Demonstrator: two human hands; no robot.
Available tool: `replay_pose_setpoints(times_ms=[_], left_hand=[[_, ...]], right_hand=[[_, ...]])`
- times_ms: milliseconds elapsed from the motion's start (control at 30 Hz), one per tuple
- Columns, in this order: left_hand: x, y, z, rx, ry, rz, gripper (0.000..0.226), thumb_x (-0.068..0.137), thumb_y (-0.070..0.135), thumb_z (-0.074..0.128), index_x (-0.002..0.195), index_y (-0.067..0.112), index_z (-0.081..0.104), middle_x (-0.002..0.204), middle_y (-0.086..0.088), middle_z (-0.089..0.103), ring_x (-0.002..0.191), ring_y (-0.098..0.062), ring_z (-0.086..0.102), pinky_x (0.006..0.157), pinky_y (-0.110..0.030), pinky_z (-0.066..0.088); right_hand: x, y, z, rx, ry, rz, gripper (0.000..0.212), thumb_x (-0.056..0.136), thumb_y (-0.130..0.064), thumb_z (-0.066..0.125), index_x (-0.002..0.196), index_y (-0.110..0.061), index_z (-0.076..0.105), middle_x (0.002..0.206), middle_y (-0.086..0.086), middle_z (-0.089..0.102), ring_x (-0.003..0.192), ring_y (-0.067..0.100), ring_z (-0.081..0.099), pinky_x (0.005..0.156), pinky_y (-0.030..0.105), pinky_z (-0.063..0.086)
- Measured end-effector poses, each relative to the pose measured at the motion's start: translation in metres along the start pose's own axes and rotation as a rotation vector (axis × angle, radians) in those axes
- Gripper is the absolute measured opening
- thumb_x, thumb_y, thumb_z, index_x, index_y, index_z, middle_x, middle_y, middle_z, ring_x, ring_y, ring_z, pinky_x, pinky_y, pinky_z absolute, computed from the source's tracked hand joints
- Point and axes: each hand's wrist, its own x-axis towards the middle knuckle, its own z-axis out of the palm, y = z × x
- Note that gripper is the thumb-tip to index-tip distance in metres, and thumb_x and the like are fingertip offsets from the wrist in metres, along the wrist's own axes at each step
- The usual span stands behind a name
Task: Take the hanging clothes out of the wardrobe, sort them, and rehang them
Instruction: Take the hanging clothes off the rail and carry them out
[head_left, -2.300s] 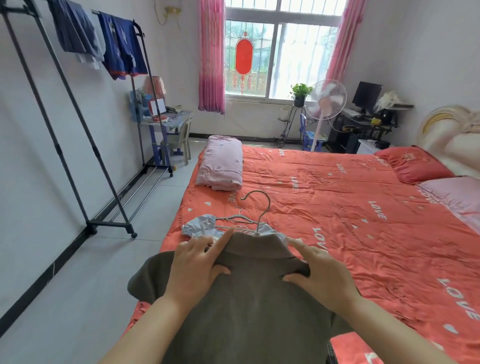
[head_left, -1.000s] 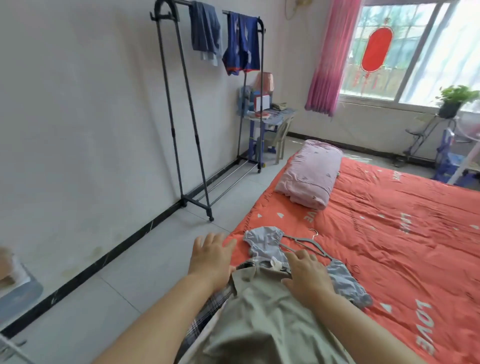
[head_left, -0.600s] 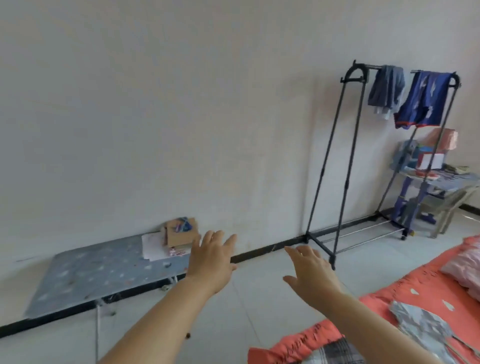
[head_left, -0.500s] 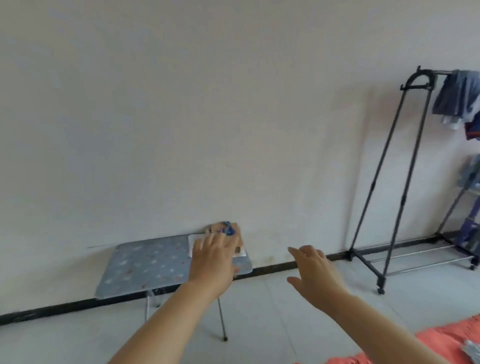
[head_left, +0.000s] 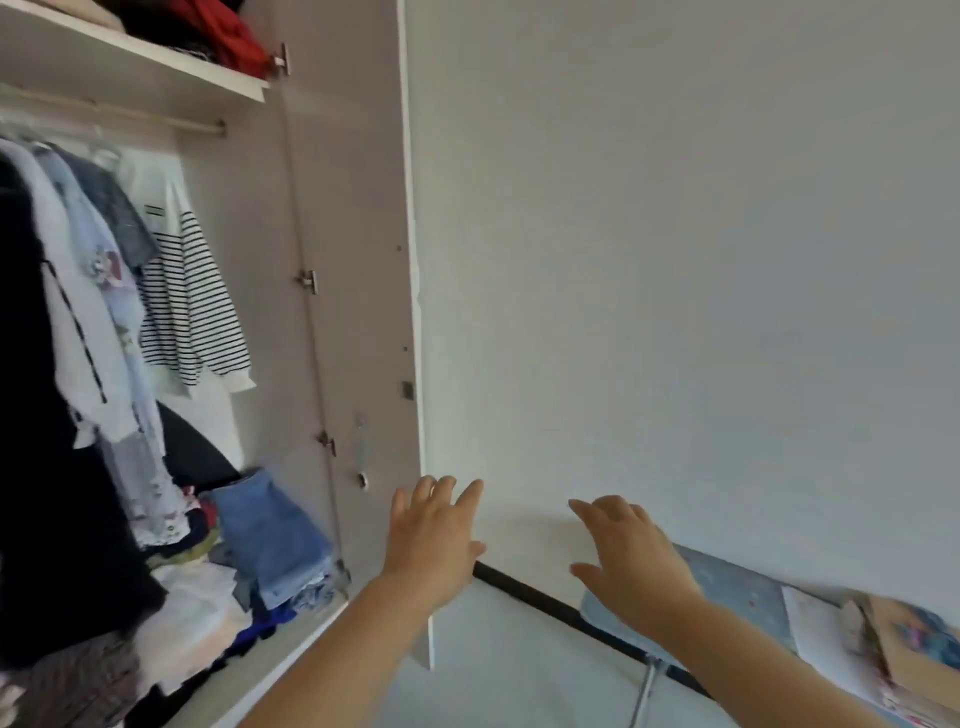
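An open wardrobe (head_left: 358, 218) fills the left of the head view. From its rail (head_left: 119, 111) hang several garments: a black-and-white striped top (head_left: 187, 291), a grey one, a pale blue one, a white one and a black coat (head_left: 31, 415). Folded jeans (head_left: 270, 530) and a heap of loose clothes lie on the wardrobe floor. My left hand (head_left: 434, 535) is raised in front of the door's edge, fingers spread, holding nothing. My right hand (head_left: 628, 556) hovers to its right, fingers relaxed and empty.
The wardrobe door (head_left: 415, 364) stands open edge-on between the hands and the clothes. A small blue folding table (head_left: 737, 597) with papers and a cardboard box (head_left: 904, 649) stands against the white wall at the lower right. Red fabric (head_left: 223, 31) sits on the top shelf.
My view has swung left from the bed, past the clothes rack and folding table, to the open wardrobe. Both hands let go of the olive garment on the bed and are now empty.
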Motion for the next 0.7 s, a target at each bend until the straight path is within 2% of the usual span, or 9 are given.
replay_pose_setpoints(times_ms=[200, 400, 700], left_hand=[[0.02, -0.112, 0.0, 0.062, 0.023, -0.263, 0.065, 0.093, 0.046, 0.045, 0.148, 0.03, 0.014, 0.148, 0.001, 0.026, 0.136, -0.022, 0.021, 0.11, -0.041, 0.014], [0.046, -0.203, -0.01, 0.202, 0.072, -0.545, 0.065, 0.094, 0.046, 0.045, 0.148, 0.029, 0.012, 0.149, 0.0, 0.023, 0.137, -0.022, 0.017, 0.111, -0.041, 0.012], [0.113, -0.293, -0.032, 0.304, 0.144, -0.723, 0.064, 0.094, 0.043, 0.042, 0.149, 0.03, 0.011, 0.15, 0.001, 0.022, 0.138, -0.02, 0.016, 0.114, -0.041, 0.011]], right_hand=[[0.108, -0.089, 0.026, 0.027, -0.007, -0.288, 0.065, 0.094, -0.04, 0.049, 0.148, -0.026, 0.018, 0.145, -0.003, 0.03, 0.13, 0.017, 0.033, 0.107, 0.027, 0.03], [0.218, -0.16, 0.047, 0.066, -0.009, -0.532, 0.062, 0.092, -0.039, 0.051, 0.146, -0.026, 0.023, 0.143, -0.004, 0.033, 0.128, 0.016, 0.035, 0.107, 0.025, 0.03], [0.362, -0.241, 0.045, 0.129, 0.019, -0.779, 0.061, 0.093, -0.035, 0.049, 0.146, -0.026, 0.022, 0.141, -0.004, 0.033, 0.128, 0.016, 0.035, 0.106, 0.026, 0.03]])
